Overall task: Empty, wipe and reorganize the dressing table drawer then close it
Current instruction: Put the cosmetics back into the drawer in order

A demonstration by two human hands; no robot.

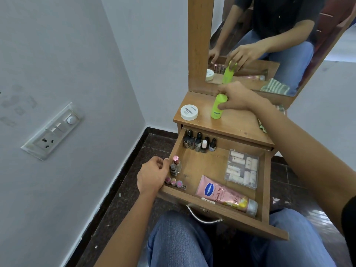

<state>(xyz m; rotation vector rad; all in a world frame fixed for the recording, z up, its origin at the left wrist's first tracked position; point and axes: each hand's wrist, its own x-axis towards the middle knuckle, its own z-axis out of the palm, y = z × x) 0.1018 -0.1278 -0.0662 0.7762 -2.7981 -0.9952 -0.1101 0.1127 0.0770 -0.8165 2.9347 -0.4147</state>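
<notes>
The wooden drawer [264,191] stands pulled open under the dressing table top [237,126]. Inside it are several nail polish bottles [199,142] at the back, small lipsticks [174,171] along the left wall, a pink Vaseline tube [221,193] lying at the front and a clear box of small tubes [241,171] on the right. My right hand [237,98] grips a green bottle [217,107] standing upright on the table top. My left hand [153,175] rests curled on the drawer's left wall beside the lipsticks; whether it holds anything is unclear.
A white nail polish remover jar [189,112] sits on the table top's left. A striped cloth [280,108] lies at the right, partly behind my arm. The mirror [269,41] stands behind. The wall with a socket plate [52,130] is at the left.
</notes>
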